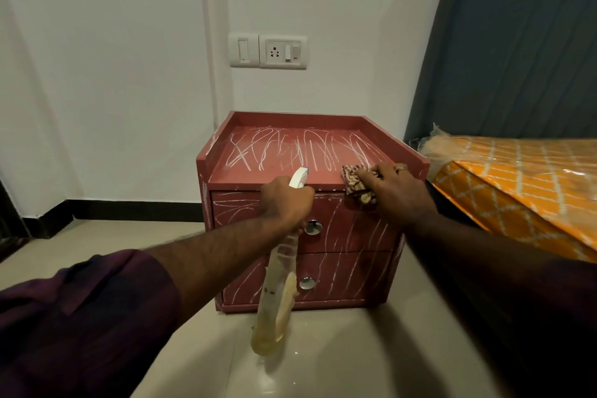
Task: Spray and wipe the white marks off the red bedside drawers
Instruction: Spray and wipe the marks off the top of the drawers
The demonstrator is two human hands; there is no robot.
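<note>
My purple sleeve (80, 317) sits closest, low on the left, one bare forearm running out of it. At its end my left hand (287, 203) is wrapped tight around the neck of one spray bottle (277, 300). Its clear body, with yellowish liquid in it, hangs down in front of the drawers, and its white nozzle (298, 178) pokes up over the front edge of the top.

The red bedside drawers (300, 118) stand on the tiled floor against the white wall, dead centre. There are two drawers, each with one round metal pull: the upper (313, 227) and the lower (307, 283). White marks (290, 149) loop all over the top and streak both drawer fronts. On the wall above are two switch plates (244, 49), side by side.

At the front right of the top lies one bunched checked cloth (358, 184), spilling over the edge. My right hand (397, 191), one ring (401, 169) on it, holds it down with bent fingers.

Far right is the bed with its orange patterned cover (517, 178).
</note>
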